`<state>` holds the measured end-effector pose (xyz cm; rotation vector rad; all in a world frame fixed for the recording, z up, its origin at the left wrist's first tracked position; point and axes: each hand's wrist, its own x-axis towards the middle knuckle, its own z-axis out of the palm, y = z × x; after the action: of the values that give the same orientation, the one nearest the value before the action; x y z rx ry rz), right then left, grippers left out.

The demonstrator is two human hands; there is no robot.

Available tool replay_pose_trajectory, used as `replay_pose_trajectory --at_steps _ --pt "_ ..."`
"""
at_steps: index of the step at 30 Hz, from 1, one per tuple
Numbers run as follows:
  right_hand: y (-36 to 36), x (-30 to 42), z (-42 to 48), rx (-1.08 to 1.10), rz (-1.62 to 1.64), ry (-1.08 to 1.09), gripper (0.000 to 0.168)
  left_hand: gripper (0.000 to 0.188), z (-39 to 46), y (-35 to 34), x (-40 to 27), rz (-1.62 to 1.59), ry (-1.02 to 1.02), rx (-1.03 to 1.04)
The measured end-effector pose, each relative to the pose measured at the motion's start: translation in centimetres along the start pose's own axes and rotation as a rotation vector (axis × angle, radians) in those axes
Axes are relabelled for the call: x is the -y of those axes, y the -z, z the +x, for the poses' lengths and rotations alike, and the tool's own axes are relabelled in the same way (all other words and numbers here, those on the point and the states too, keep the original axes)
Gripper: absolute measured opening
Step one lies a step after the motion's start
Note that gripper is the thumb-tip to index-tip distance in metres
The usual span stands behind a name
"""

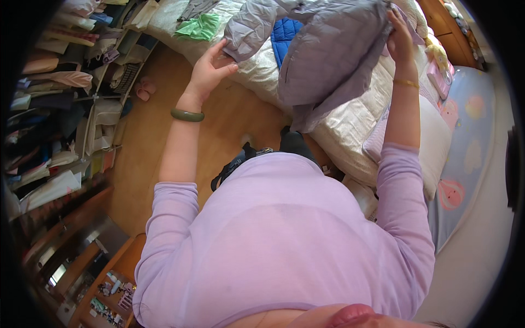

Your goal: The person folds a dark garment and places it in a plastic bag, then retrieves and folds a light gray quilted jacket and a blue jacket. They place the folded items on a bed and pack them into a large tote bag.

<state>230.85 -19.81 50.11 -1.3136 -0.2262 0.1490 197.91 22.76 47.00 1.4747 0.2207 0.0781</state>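
A grey quilted puffer jacket (328, 57) hangs raised over the near edge of the bed. At its upper right, my right hand (400, 39) grips the cloth, the fingertips partly hidden. My left hand (211, 67) is at the cuff end of a sleeve on the left, thumb and fingers apart; whether it pinches the cuff is not plain. Behind the jacket, a blue quilted garment (283, 39) lies on the bed. Farther left on the bed are a light green cloth (199, 28) and a dark grey cloth (197, 9).
The bed (352, 143) with a pale cover fills the upper right, with a white pillow (432, 143) near its right side. Open shelves (88, 102) full of folded clothes stand at the left. Pink slippers (144, 88) lie on the wooden floor (143, 151). A dresser (127, 262) holds small items.
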Motion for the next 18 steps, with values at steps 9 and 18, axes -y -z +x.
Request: replay_pose_trajectory --at_steps 9,18 --pt "8.0 -19.6 -4.6 0.035 -0.694 -0.622 0.051 0.04 1.4 -8.8 7.1 0.118 0.419 -0.007" --pt "5.8 -32.6 -16.7 -0.103 -0.722 -1.046 0.079 0.035 0.6 -16.3 10.5 0.194 0.698 0.086"
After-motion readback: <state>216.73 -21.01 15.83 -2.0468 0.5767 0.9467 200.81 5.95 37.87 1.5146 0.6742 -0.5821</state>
